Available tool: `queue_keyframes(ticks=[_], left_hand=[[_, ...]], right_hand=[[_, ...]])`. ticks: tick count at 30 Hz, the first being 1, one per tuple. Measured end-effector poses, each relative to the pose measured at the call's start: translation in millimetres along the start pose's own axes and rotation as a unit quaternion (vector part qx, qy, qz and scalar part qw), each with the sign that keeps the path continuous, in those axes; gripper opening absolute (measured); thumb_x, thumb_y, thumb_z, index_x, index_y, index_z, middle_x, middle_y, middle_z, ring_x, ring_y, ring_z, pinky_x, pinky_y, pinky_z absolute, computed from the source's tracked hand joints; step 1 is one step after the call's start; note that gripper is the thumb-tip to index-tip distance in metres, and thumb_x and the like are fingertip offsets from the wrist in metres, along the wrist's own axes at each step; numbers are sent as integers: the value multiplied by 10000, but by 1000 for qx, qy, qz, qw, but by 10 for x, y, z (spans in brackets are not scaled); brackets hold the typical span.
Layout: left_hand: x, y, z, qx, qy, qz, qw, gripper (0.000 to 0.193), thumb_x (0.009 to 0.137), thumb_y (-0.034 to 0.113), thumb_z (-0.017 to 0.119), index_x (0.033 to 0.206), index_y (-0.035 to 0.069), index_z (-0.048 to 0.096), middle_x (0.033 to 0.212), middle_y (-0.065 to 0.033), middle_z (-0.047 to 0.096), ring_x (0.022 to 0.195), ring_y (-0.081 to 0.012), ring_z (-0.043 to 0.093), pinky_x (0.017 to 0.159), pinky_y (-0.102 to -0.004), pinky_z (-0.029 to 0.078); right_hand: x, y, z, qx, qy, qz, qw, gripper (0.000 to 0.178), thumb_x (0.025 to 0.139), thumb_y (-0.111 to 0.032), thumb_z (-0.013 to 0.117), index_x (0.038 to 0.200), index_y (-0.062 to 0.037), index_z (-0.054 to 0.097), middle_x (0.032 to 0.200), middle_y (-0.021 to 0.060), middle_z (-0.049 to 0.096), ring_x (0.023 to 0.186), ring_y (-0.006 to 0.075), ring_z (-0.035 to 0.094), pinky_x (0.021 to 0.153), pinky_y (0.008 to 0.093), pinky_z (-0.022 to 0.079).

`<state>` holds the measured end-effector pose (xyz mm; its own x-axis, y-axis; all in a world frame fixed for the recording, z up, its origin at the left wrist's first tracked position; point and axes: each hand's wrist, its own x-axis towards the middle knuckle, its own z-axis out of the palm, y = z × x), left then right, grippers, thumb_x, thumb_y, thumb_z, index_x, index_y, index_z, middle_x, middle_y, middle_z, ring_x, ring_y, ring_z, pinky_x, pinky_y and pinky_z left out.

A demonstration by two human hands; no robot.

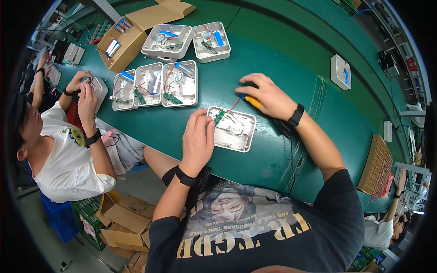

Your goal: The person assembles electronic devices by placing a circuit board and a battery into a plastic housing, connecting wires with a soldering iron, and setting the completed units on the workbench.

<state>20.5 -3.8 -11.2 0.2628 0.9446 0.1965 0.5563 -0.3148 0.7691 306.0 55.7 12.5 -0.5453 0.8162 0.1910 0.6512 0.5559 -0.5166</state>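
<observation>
The white case [234, 129] lies open side up near the near edge of the green bench [282, 50], straight in front of the person. Inside it sit a small green board [220, 117] at the left end and a round metal part [236, 129] near the middle, with a red wire [235, 104] running out over the far wall.

The left hand [197, 141] rests on the case's left end, fingers curled over the wall by the board, pinning the case down. The right hand [269, 96] lies just beyond the case's far right corner, fingers closed loosely around a tool with a yellow grip [253, 102] and a blue end; the wire leads toward that spot. Whether the tool tip touches the wire cannot be told.

To do this well, in my judgement, the left hand should keep the case flat and still while staying off the board itself, and the right hand should work the wire with slack, not pull it taut over the wall, since a tug could strain the joint at the board.

Toward the far left corner stand more open cases [157, 84] in a row, two further ones beyond, and a cardboard box [125, 43]. A co-worker at the left edge holds another case.
</observation>
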Motion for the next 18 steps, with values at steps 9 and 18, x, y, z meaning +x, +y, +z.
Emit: queue_keyframes(ticks=[9, 18], left_hand=[[-51, 99, 54, -5, 15, 37, 999, 67, 1018, 47, 642, 1067, 1, 645, 1386, -215, 596, 1196, -419, 628, 967, -464, 533], [-232, -15, 122, -160, 24, -47, 986, 373, 953, 103, 728, 1296, -11, 637, 1450, -246, 585, 1378, -430, 558, 1117, -468, 482]], right_hand=[[14, -190, 115, -18, 48, -228, 972, 288, 868, -123, 762, 1155, -117, 789, 1337, 105, 693, 1234, 317, 660, 1045, 474, 545], [-91, -157, 136, -35, 50, -234, 970, 245, 855, -113, 767, 1089, -40, 763, 1251, 119, 724, 1043, 294, 736, 855, 399, 621]])
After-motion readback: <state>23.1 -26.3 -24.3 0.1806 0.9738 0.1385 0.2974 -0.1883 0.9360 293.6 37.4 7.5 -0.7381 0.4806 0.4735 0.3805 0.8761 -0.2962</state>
